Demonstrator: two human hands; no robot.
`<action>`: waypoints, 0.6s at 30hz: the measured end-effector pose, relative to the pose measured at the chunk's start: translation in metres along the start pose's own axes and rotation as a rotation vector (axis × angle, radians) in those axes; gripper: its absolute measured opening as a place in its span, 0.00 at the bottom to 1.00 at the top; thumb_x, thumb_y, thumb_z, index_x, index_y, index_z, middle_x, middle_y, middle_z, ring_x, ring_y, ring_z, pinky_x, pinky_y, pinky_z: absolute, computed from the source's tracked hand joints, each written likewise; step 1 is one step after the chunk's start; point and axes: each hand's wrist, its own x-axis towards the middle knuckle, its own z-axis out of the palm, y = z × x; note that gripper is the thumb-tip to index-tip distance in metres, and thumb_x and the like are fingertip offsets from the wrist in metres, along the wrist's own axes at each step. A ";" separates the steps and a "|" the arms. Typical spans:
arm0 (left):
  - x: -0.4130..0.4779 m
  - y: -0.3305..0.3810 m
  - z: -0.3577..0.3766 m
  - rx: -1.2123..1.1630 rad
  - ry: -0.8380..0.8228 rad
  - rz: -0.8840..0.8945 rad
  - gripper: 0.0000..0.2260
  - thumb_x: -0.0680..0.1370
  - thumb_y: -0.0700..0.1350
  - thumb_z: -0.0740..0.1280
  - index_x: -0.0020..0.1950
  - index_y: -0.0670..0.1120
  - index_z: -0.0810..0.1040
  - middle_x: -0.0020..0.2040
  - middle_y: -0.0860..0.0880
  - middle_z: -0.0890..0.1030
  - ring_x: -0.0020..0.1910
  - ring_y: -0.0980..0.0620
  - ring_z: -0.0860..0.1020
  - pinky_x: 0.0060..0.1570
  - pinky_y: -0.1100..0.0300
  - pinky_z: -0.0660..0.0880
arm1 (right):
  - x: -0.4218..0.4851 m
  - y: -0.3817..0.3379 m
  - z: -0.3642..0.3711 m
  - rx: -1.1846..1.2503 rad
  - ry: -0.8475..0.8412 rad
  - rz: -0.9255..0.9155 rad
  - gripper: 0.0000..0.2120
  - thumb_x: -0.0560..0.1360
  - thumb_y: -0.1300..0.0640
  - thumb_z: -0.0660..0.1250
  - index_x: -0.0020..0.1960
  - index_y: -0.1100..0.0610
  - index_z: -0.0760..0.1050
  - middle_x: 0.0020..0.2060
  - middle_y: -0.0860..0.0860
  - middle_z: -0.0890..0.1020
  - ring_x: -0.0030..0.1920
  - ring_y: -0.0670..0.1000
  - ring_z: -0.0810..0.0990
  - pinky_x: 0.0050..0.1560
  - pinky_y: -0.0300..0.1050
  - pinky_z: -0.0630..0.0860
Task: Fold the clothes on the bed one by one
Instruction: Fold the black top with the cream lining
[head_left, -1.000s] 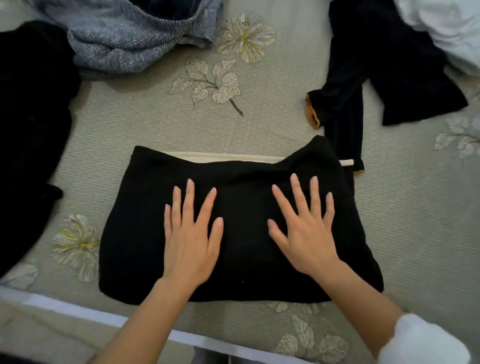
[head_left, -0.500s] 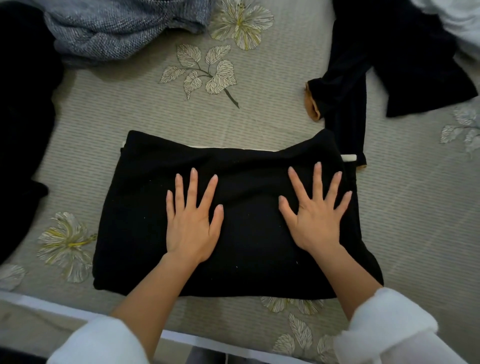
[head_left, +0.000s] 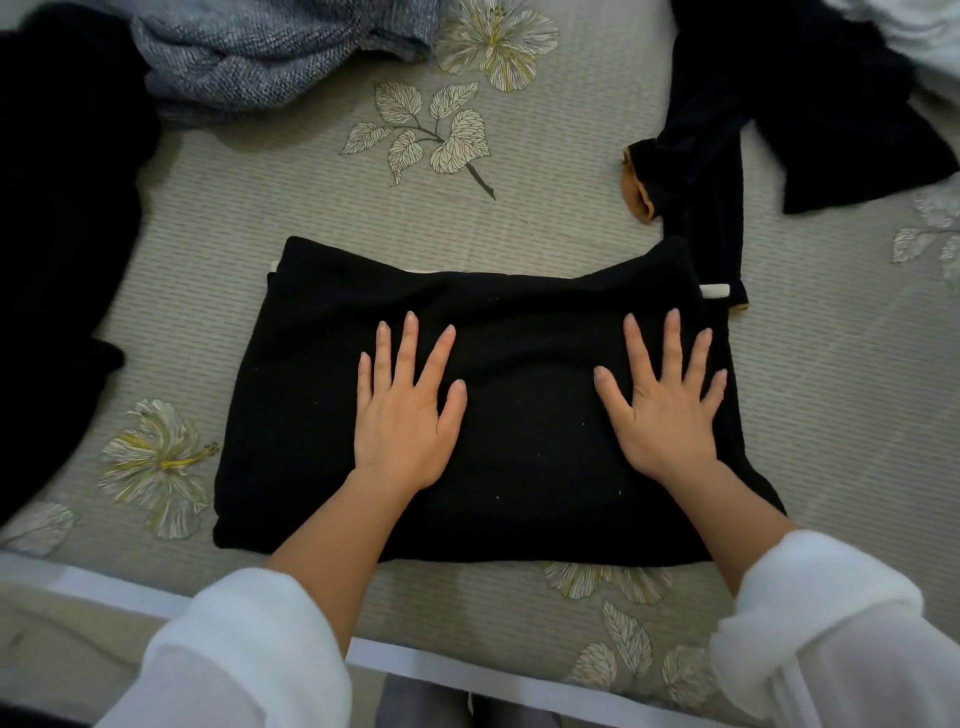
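- folded black garment (head_left: 519, 415) sits center frame on the bed (head_left: 571, 197), near the front edge, thin white strip poking out along its top edge
- left hand (head_left: 405, 410) flat on its middle, fingers straight n spread, not gripping anything
- right hand (head_left: 662, 410) same deal toward the garment's right side, palm down, fingers splayed
- gray knit sweater (head_left: 270, 52) bunched upper left, black clothes (head_left: 57, 208) at left edge
- dark garment w/ tan cuff lining (head_left: 727, 130) upper right, its sleeve end just beside the folded one
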 end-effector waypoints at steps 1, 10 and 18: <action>-0.002 -0.002 -0.001 -0.014 -0.004 0.018 0.25 0.81 0.59 0.44 0.77 0.59 0.43 0.79 0.50 0.42 0.76 0.50 0.36 0.74 0.51 0.38 | -0.005 0.007 0.000 -0.044 0.010 -0.037 0.31 0.77 0.33 0.40 0.76 0.39 0.35 0.76 0.48 0.33 0.75 0.55 0.30 0.72 0.61 0.34; -0.054 -0.059 -0.025 0.030 0.006 -0.168 0.28 0.80 0.61 0.48 0.78 0.58 0.44 0.78 0.46 0.39 0.77 0.46 0.38 0.73 0.46 0.38 | -0.050 0.025 -0.016 0.093 -0.040 0.138 0.29 0.80 0.41 0.51 0.77 0.41 0.44 0.78 0.49 0.42 0.77 0.56 0.42 0.73 0.62 0.44; -0.055 -0.091 -0.070 -0.649 0.071 -0.766 0.32 0.80 0.51 0.59 0.78 0.51 0.45 0.76 0.38 0.55 0.74 0.38 0.55 0.73 0.43 0.53 | -0.064 0.022 -0.038 0.622 0.033 0.523 0.28 0.76 0.56 0.66 0.72 0.61 0.60 0.65 0.62 0.73 0.65 0.64 0.72 0.64 0.58 0.70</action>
